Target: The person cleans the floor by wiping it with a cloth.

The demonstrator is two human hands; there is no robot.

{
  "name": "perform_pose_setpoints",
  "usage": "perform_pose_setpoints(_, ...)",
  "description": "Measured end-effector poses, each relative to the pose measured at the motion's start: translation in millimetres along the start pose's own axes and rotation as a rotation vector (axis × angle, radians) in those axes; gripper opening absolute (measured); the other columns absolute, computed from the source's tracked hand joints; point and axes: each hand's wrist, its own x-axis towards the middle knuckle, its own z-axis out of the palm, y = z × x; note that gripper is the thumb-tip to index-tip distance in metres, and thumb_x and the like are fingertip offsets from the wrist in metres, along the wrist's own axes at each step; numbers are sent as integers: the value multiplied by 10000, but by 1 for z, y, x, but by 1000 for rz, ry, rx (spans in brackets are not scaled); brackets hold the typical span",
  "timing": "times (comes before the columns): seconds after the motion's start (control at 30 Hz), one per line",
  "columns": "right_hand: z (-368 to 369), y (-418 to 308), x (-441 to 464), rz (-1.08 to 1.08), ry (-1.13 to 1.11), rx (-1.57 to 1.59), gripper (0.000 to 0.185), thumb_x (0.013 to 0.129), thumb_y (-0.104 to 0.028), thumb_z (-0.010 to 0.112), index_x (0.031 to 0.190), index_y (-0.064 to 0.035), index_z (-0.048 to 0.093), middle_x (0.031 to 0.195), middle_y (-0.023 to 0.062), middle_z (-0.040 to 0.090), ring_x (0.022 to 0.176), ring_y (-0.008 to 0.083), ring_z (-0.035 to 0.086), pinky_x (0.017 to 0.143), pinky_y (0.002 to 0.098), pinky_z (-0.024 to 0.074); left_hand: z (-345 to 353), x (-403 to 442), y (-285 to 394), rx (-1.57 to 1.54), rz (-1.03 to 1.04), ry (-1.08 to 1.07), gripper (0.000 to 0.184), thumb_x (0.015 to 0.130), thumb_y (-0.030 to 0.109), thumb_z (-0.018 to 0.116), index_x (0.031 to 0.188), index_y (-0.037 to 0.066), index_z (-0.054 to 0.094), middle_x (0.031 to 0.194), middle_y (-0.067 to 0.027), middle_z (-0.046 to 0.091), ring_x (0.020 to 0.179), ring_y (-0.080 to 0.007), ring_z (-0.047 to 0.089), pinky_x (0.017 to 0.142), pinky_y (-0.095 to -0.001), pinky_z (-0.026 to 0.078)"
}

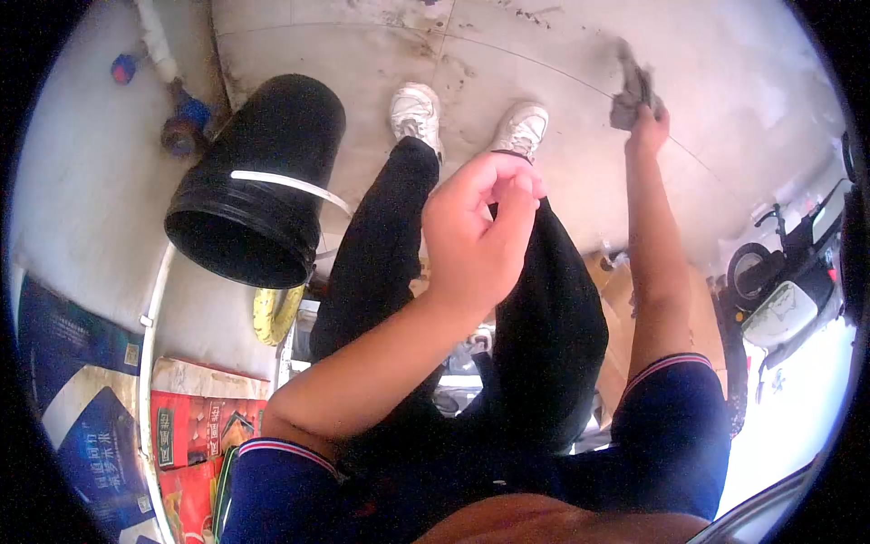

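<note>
My left hand [478, 227] is in front of my legs, its fingers curled in and the thumb folded toward them. I see nothing in it. My right arm reaches out to the far right. In my right hand [651, 131] is a crumpled grey rag [630, 104], gripped near its lower edge and smeared by motion. The rag is over the pale tiled floor [562, 86]; whether it touches the tiles I cannot tell.
A black bucket [272, 145] with a white handle lies tipped at the left. Near it are a blue pipe fitting [188, 113] and a yellow hose [272, 317]. Printed red boxes [186, 435] stand lower left. Cardboard [702, 317] and a scooter [788, 281] are at the right.
</note>
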Motion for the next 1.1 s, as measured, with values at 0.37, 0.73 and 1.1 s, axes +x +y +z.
perform_pose_setpoints(0.37, 106, 104, 20, 199, 241, 113, 322, 835, -65, 547, 1154, -28, 535, 1036, 136, 609, 865, 244, 603, 751, 380, 513, -14, 4, 40, 90, -39, -149, 123, 950, 37, 500, 983, -40, 590, 895, -133, 662, 799, -163, 636, 763, -290, 519)
perform_pose_setpoints(0.73, 343, -60, -127, -313, -535, 5, 444, 748, -116, 549, 1162, 24, 632, 922, 207, 695, 832, 309, 664, 773, 386, 519, 2, 7, 9, 49, 3, -1, 92, 912, 20, 546, 898, -27, 624, 822, -91, 665, 749, -135, 637, 708, -261, 501)
perform_pose_setpoints(1.1, 3, 5, -13, 116, 207, -35, 415, 767, -8, 601, 1174, 69, 571, 990, 155, 657, 905, 233, 650, 758, 349, 535, 4, -6, 14, 33, -82, -117, 119, 947, 35, 521, 939, -40, 614, 881, -95, 665, 818, -142, 634, 777, -285, 521)
